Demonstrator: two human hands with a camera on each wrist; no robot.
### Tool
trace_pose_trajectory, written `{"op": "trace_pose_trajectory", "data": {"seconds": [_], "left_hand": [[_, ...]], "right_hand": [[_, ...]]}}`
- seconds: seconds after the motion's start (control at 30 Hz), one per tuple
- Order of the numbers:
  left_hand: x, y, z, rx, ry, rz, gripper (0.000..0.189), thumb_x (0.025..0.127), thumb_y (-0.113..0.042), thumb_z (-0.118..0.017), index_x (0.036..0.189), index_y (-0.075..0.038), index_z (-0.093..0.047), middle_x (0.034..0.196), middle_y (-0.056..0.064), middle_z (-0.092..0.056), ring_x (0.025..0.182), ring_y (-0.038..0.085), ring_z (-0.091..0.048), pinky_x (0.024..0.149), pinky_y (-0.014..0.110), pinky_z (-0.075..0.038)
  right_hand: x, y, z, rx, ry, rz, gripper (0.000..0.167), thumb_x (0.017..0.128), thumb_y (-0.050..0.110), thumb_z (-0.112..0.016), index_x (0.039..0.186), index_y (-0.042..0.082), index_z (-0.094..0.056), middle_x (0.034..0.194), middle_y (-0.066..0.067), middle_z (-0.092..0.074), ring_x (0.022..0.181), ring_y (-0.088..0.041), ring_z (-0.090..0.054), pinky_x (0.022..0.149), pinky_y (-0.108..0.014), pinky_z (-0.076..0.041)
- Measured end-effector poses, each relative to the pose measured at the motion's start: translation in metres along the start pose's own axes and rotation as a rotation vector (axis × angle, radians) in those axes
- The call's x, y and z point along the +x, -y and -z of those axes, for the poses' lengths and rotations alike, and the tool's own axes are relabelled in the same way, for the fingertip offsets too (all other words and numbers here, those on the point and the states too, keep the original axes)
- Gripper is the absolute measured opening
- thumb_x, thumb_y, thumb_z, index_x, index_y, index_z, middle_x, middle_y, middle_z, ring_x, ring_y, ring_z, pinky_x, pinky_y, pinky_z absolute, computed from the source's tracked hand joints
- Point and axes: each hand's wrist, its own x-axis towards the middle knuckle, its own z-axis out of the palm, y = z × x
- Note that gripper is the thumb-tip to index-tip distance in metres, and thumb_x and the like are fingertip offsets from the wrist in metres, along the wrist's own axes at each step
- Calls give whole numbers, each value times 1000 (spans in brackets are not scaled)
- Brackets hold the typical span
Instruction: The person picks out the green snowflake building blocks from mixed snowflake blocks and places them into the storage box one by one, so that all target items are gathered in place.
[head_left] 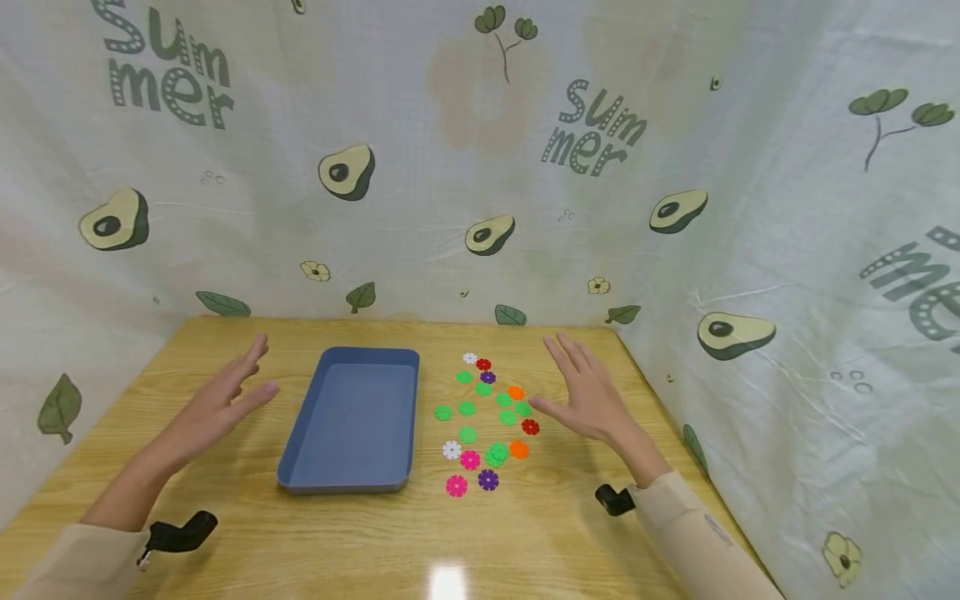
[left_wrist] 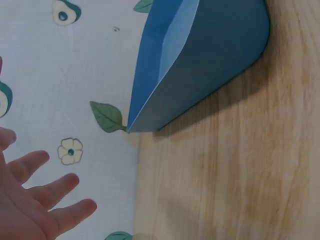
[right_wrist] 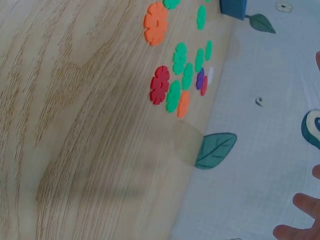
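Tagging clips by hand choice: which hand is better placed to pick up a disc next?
Probably the right hand: it is empty and hovers close beside the discs. The left hand, also empty, is across the tray from them, so its reach looks longer.

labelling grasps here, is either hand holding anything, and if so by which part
Nothing is held. The left hand and right hand are both empty, clear of the blue tray and the colored discs.

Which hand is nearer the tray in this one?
Left. The left hand is raised just left of the tray, not touching; the right hand is farther off to its right, with discs between.
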Motion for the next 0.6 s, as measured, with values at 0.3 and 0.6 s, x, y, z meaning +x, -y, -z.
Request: {"op": "trace_pose_trajectory", "data": {"seconds": [0.3, 0.6], "left_hand": [[-7, 0, -15, -56, 46, 54, 84, 112, -30, -56, 171, -31, 4, 173, 25, -19, 146, 56, -38, 106, 77, -36], [-10, 11, -28, -70, 73, 63, 84, 111, -28, -58, 172, -27, 0, 167, 28, -32, 140, 52, -49, 104, 73, -42]], "right_hand": [[15, 11, -6, 92, 44, 3, 99, 94, 52, -78, 171, 18, -25, 173, -15, -27, 155, -45, -31, 117, -73, -30], [29, 21, -19, 232, 79, 3, 97, 94, 45, -80, 171, 20, -25, 172, -14, -30, 156, -43, -30, 117, -70, -32]]}}
